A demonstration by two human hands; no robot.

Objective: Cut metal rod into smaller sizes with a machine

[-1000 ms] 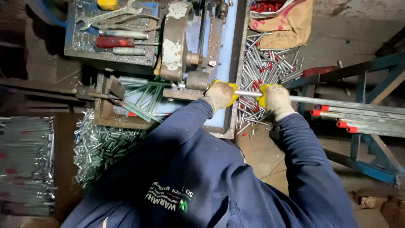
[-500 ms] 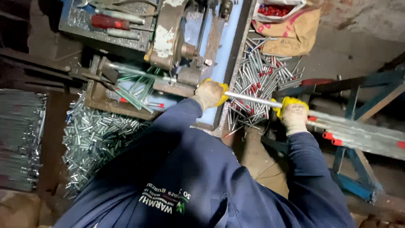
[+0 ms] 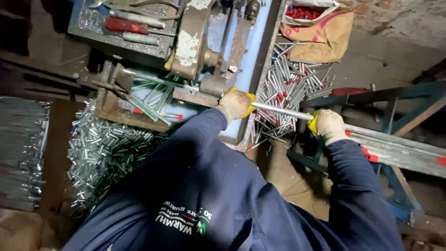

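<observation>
In a cluttered workshop, the left hand and right hand are both gripping a metal tube beside the machine.

Dim workshop, lit mostly at the middle. A worn metal bench runs across the far side, with a tool tray at its far left. On the right, a bare concrete floor and a blue steel rack. A brown sack lies far right. Dark shelving stands at left.
</observation>
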